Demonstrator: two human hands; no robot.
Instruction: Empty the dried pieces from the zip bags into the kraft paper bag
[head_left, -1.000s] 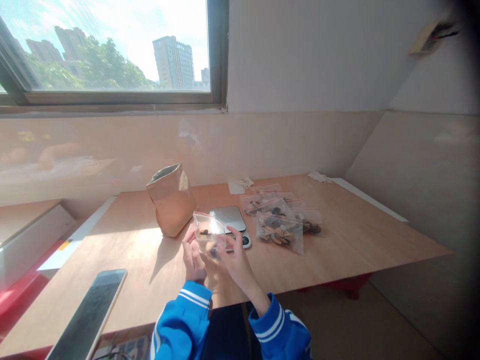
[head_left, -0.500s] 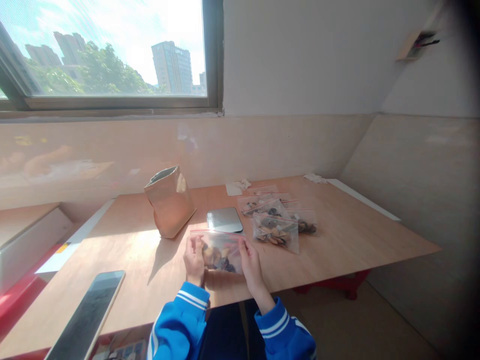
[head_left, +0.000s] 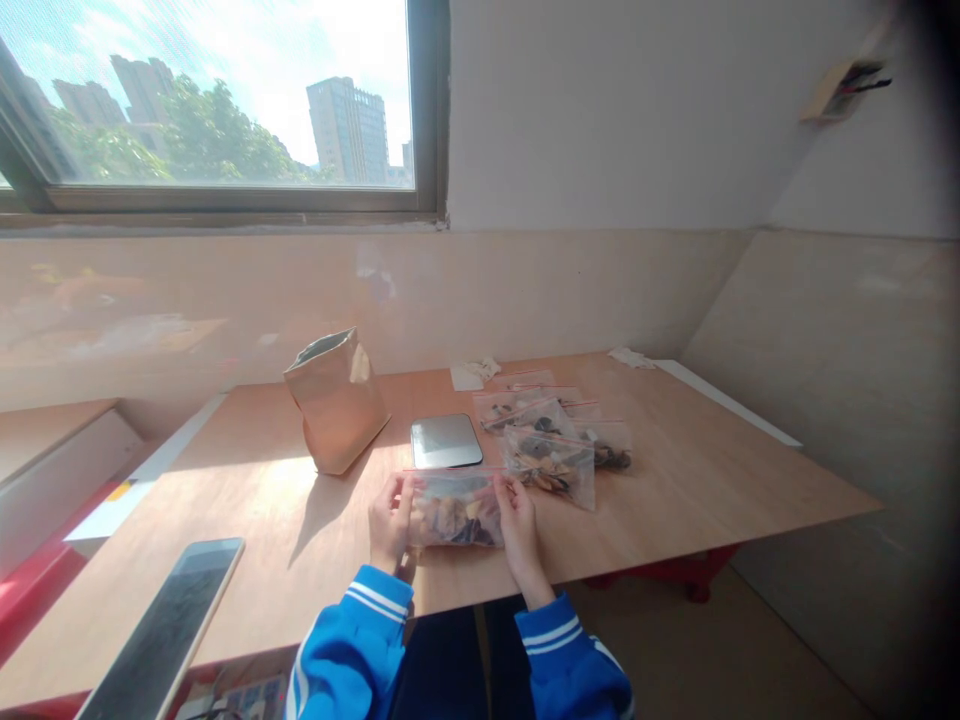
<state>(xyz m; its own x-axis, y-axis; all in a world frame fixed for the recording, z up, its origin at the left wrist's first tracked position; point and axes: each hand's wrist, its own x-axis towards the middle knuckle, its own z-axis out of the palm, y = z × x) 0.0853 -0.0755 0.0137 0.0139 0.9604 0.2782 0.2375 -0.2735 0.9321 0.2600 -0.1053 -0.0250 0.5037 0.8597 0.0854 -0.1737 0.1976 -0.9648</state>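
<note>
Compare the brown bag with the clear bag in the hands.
The brown bag is opaque; the clear bag shows pale and dark pieces inside. The brown bag stands on the table, while the clear bag is held by the left hand and right hand. Both are bags.

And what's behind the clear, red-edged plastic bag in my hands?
Beyond the clear plastic bag, a square silver metal plate shows; anything behind the tan and dark contents is covered.

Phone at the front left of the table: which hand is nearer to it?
Left. The left hand is to the right of the phone, holding the left end of the clear bag; the right hand is farther right, holding the bag's other end.
</note>
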